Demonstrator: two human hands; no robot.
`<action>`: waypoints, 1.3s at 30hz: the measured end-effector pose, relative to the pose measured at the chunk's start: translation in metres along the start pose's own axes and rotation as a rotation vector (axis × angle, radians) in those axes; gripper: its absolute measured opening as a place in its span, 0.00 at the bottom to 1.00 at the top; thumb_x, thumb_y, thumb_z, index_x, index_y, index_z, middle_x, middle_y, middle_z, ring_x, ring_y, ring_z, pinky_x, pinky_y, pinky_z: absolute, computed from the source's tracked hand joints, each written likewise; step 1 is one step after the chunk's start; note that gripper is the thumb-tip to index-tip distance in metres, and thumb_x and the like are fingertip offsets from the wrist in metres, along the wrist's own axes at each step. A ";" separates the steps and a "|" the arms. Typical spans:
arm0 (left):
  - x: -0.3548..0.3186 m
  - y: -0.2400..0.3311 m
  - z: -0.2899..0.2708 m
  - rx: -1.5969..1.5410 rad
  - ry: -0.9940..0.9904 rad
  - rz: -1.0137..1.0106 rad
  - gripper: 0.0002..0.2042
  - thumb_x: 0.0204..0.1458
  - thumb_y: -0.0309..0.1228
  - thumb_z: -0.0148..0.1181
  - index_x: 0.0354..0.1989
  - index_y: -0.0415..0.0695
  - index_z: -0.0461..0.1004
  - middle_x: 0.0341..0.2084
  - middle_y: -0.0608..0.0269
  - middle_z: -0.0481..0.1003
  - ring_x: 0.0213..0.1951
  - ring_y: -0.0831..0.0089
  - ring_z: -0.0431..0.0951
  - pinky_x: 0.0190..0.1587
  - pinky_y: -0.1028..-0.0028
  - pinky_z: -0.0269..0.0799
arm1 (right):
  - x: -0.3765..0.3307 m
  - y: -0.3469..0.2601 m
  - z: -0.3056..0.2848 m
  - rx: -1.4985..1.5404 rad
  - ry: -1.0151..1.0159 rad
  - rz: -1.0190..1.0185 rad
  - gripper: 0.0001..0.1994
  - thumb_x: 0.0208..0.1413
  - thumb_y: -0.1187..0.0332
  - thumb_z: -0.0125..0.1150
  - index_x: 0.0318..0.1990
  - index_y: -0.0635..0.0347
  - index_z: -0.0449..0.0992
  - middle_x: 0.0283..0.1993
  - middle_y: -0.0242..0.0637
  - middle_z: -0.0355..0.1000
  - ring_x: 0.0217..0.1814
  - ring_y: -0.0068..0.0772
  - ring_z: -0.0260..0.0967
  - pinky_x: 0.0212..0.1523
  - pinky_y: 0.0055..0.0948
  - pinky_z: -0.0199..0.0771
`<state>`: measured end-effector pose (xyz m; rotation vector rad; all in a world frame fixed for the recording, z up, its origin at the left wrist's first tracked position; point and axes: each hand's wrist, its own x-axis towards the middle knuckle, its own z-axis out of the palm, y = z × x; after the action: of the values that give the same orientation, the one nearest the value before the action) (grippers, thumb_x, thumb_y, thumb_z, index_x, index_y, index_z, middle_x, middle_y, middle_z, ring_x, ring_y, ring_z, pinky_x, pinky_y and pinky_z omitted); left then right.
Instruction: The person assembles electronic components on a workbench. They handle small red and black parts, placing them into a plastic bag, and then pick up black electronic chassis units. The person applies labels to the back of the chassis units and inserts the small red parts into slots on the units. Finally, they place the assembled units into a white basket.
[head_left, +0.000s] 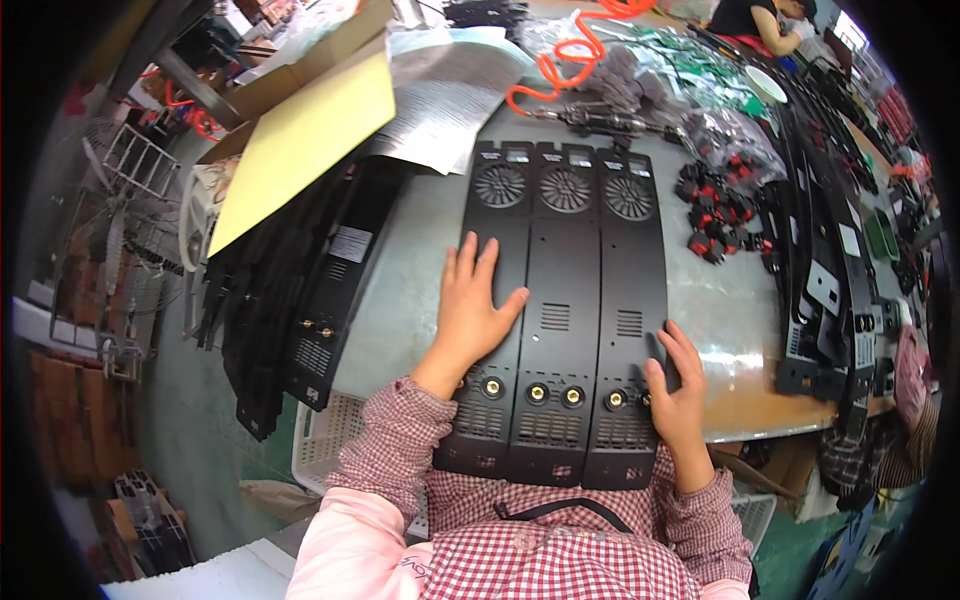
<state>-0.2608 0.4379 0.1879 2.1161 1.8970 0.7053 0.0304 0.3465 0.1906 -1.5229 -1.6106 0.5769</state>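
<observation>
Three long black metal panels lie side by side on the table in front of me: a left panel [500, 250], a middle panel [564, 250] and a right panel [632, 260]. Each has a round fan grille at its far end, and brass fittings and slotted vents at its near end. Flat on the left panel rests my left hand [468, 312], fingers spread. My right hand [681, 392] is against the outer edge of the right panel, its thumb and fingers stretched apart. Neither hand grips anything. The near ends of the panels reach my checked apron [560, 550].
More black panels [335, 290] are stacked at the left beside a yellow sheet [310, 150]. A power screwdriver [610, 121] with an orange coiled hose [575, 55] lies beyond. Red-and-black parts [715, 215] and long black parts [800, 250] sit right. Another person [755, 25] works far right.
</observation>
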 end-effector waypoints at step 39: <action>-0.149 -0.035 -0.157 -1.189 0.285 0.294 0.17 0.66 0.28 0.50 0.60 0.34 0.67 0.59 0.56 0.72 0.60 0.67 0.71 0.65 0.64 0.63 | 0.063 -0.177 -0.083 -0.255 0.114 -0.898 0.26 0.46 0.62 0.73 0.54 0.57 0.77 0.53 0.41 0.74 0.61 0.45 0.68 0.67 0.51 0.58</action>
<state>-0.3750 0.2730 0.2766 1.4864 0.7789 1.7018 -0.0017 0.3612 0.3927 -0.8140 -2.0939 -0.2144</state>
